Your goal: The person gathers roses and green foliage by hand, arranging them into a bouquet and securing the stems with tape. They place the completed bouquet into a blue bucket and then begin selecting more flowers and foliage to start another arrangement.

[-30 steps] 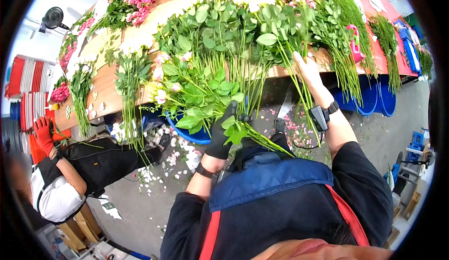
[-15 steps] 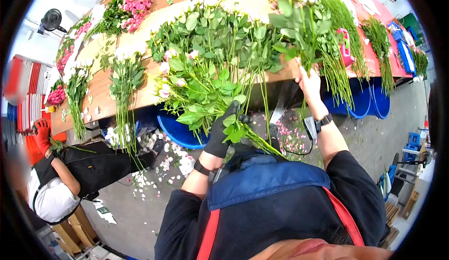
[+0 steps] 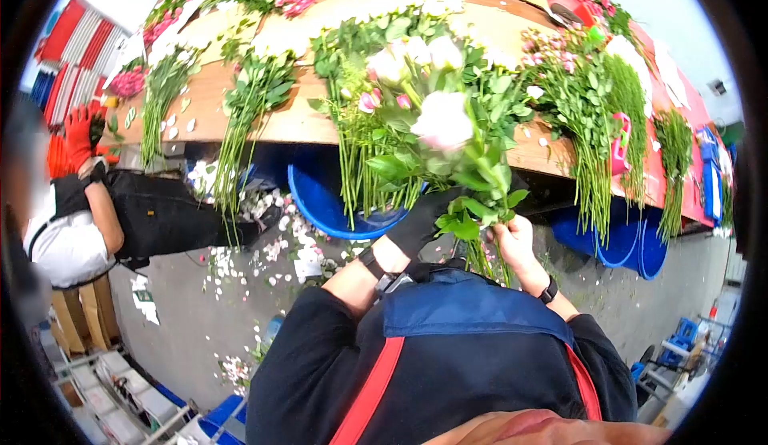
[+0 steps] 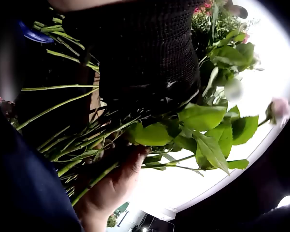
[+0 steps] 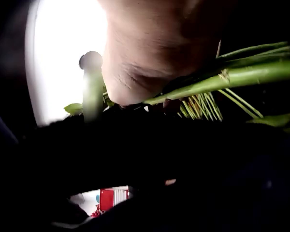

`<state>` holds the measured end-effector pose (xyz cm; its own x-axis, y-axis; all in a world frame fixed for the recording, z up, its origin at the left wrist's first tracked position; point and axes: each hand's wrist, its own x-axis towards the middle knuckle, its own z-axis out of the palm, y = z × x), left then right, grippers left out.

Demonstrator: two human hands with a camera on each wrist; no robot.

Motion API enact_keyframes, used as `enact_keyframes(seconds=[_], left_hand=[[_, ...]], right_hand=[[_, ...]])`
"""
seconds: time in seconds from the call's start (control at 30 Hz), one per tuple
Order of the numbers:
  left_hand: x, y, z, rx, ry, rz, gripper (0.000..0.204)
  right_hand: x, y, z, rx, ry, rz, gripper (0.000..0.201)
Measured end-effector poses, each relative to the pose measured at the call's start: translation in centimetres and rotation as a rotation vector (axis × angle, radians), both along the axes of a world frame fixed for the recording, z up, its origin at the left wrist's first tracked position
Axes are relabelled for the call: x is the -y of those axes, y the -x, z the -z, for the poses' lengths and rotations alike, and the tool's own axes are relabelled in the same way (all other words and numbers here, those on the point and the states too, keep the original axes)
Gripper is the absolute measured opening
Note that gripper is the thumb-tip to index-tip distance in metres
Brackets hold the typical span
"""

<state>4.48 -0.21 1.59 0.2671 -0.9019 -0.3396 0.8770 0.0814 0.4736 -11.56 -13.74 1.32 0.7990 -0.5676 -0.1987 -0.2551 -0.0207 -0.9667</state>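
Note:
A mixed bouquet point(image 3: 472, 169) of pale roses, small pink blooms and green leaves stands upright in front of the chest. My left hand point(image 3: 428, 223), in a black glove, holds its stems from the left, the fingers mostly hidden by leaves. From the right, my bare right hand point(image 3: 516, 241) grips the stems just below the lowest leaves. A large white-pink rose point(image 3: 442, 121) is on top, close to the head camera. In the left wrist view the bare thumb lies against the green stems point(image 4: 87, 140). A thick stem point(image 5: 251, 77) runs out from under the right hand in its wrist view.
Bunches of white roses point(image 3: 264, 85) lie along the wooden table point(image 3: 308, 125), stems over its edge. Blue tubs point(image 3: 320, 213) stand beneath. Petals litter the floor point(image 3: 188, 285). At left sits another person wearing a red glove point(image 3: 80, 137).
My right hand has brought white roses from the table's right side down to the bouquet and now grips stems beside my left hand. The bouquet has turned from leaning left to upright.

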Motion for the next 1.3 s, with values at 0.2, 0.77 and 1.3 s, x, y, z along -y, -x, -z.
enact_keyframes(seconds=[0.2,0.77,1.3], left_hand=[[-1.4,-0.5,4.4,-0.128,0.262,0.036,0.032],[-4.9,-2.1,-3.4,-0.020,0.071,0.186,0.043],[7.7,3.7,1.7,0.013,-0.019,-0.083,0.023]], right_hand=[[-0.6,-1.5,-1.2,0.266,0.330,0.000,0.015],[-2.4,-5.0,-5.3,-0.276,0.697,-0.375,0.014],[0.6,0.5,-2.5,-0.432,0.432,-0.117,0.080]])
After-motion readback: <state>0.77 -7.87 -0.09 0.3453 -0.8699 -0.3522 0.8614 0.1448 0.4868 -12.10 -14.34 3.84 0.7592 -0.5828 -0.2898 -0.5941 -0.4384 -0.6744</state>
